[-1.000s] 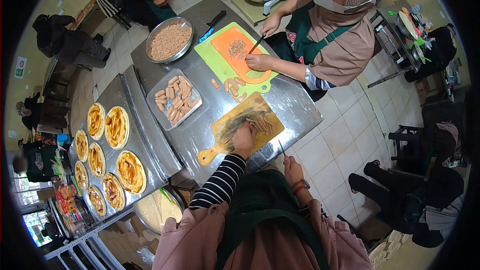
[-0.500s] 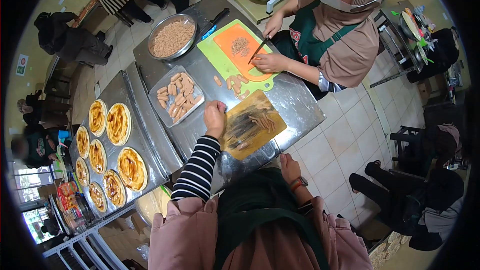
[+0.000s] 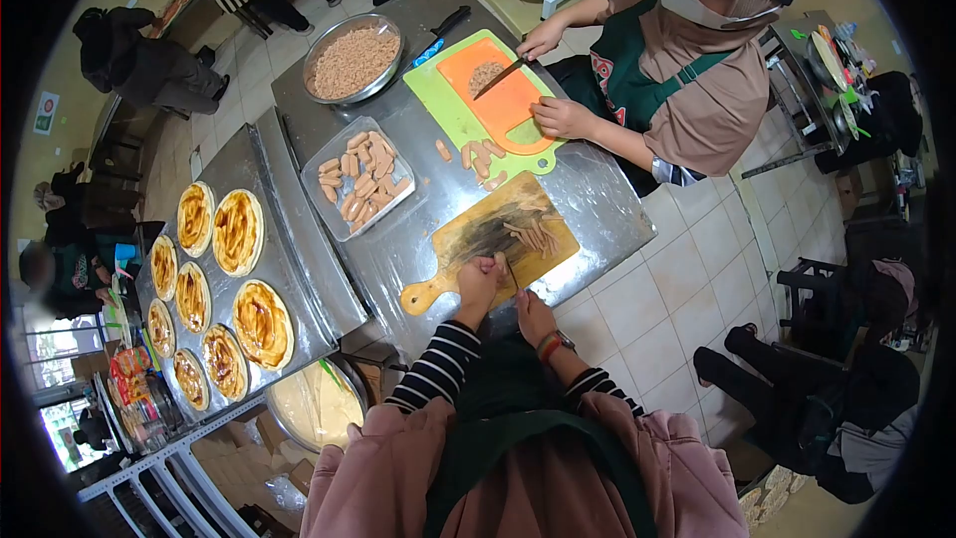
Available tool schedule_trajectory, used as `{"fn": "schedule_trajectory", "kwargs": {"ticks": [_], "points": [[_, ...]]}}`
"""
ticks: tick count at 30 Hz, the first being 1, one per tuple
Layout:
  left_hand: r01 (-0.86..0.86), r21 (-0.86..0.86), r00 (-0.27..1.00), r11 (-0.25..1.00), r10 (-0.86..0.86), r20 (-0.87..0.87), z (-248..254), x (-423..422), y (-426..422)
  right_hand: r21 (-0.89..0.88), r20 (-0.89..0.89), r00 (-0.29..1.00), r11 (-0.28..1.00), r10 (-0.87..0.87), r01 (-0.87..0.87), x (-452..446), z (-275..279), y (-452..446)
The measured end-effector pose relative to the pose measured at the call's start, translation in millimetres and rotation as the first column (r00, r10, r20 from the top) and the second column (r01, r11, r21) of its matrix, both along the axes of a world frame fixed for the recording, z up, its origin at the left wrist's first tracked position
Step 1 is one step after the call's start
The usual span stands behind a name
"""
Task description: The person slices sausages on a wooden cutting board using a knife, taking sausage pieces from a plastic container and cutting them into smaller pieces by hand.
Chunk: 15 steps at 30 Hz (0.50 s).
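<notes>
Sausage strips lie on a wooden board with a handle. Over the board's near left part, my left hand is closed, its fingertips on a sausage. My right hand is closed at the board's near edge, close to my left hand; what it grips is hidden. A clear tub of sausages stands left of the board. Beyond the board, more sausages lie partly on a green cutting board.
Across the table, a co-worker holds a knife over an orange board with chopped pieces. A steel bowl of chopped filling and another knife are at the far side. Glazed rounds lie left.
My left hand has come from the board's left edge onto the board and the sausage there. My right hand has moved left to the board's near edge. The co-worker's hand has shifted away from the chopped pieces.
</notes>
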<state>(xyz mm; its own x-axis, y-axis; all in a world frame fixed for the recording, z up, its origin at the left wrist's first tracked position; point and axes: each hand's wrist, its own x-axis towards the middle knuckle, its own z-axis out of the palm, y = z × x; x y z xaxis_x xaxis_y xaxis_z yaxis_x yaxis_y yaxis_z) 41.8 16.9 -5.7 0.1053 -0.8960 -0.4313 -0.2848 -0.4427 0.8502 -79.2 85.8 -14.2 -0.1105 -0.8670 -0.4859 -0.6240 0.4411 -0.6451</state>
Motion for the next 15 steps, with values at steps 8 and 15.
{"fn": "schedule_trajectory", "kwargs": {"ticks": [8, 15], "points": [[-0.088, 0.148, 0.982, 0.985, 0.111, -0.150, 6, -9, 1, 0.042, -0.096, 0.995, 0.999, 0.034, -0.030, -8, 32, -3], [-0.040, 0.209, 0.992, 0.977, 0.063, -0.106, 15, -17, 13, 0.071, -0.148, 0.984, 0.994, 0.095, -0.086, -25, 35, 11]]}}
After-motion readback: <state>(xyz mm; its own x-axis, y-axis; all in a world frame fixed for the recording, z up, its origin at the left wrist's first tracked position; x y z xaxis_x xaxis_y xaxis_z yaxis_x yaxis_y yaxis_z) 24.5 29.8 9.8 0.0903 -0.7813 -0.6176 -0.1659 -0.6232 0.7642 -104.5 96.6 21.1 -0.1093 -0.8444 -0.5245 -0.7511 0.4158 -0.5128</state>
